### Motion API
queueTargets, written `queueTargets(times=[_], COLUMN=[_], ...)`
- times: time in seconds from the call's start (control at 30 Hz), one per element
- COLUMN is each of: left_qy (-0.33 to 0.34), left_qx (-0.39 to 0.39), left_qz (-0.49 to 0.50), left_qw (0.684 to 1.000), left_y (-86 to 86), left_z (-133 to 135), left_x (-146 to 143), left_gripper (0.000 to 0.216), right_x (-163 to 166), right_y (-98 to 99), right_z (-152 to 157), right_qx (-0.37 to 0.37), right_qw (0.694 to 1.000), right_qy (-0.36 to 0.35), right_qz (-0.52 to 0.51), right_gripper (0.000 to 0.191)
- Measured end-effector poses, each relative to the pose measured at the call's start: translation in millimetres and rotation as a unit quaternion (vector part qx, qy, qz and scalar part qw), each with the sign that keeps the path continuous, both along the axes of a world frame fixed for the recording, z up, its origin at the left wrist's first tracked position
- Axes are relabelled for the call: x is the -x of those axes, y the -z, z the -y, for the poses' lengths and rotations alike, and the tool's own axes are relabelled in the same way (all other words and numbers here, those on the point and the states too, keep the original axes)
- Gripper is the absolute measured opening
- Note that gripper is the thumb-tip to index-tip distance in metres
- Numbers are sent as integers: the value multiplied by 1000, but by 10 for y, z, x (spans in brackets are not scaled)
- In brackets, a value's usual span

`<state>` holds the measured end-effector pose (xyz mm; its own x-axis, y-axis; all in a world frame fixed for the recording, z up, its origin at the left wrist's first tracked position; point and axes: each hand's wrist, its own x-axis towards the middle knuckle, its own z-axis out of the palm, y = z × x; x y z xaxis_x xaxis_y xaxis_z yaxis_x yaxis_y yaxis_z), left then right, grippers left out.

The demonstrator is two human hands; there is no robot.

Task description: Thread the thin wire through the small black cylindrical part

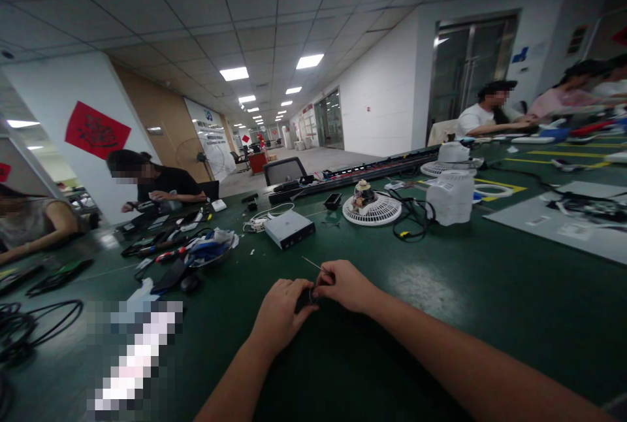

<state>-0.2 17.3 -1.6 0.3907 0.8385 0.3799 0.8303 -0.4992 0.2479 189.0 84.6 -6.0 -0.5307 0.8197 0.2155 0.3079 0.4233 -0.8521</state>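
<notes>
My left hand (278,314) is closed around a small dark part (304,300), mostly hidden by the fingers. My right hand (345,285) meets it there, its fingertips pinched at the part's right side. A thin metal rod (312,264) sticks out from the right hand toward the upper left; its other end is hidden in the grip, so I cannot tell what tool it is. Just beyond both hands lies a silver optical drive (290,231) with a dark front. Both hands are close above the green tabletop (362,357).
A round white fan grille with a motor (371,205), a black cable (411,216) and a white plastic housing (448,196) stand right of the drive. At left lie a bundle of blue-and-white material (213,247), a black mouse (189,283) and cables (42,324). Other people work around the table.
</notes>
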Motion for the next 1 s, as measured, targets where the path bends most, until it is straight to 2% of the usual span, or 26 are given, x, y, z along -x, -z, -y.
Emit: queueTargets(times=[0.1, 0.27, 0.4, 0.47, 0.6, 0.73, 0.83, 1.0], left_qy=[3, 3, 19, -10, -132, -221, -237, -190], left_qx=[0, -23, -36, -37, -22, 6, 21, 28], left_qz=[-18, -7, -17, 3, 50, 65, 79, 47], left_qw=[1000, 1000, 999, 999, 990, 973, 968, 980], left_y=[-4, -18, -25, -22, -9, -9, -16, -27], left_z=[0, -2, -4, -12, -46, -86, -98, -70], left_x=[1, 6, -14, -32, -40, 36, 86, 32], left_gripper=[31, 32, 32, 29, 19, 20, 21, 22], right_x=[-15, 2, 33, 38, -10, -110, -148, -109], right_y=[-1, -33, -43, -52, -102, -161, -185, -191], right_z=[2, 59, 90, 93, 75, 42, 40, 83], right_qx=[-4, -70, -73, -85, -115, -200, -235, -255], right_qw=[1000, 994, 989, 985, 976, 955, 943, 929], right_qy=[-8, 40, 43, 49, 72, 49, 23, 21], right_qz=[11, 79, 123, 142, 168, 211, 236, 266], right_gripper=[34, 36, 32, 28, 23, 27, 29, 31])
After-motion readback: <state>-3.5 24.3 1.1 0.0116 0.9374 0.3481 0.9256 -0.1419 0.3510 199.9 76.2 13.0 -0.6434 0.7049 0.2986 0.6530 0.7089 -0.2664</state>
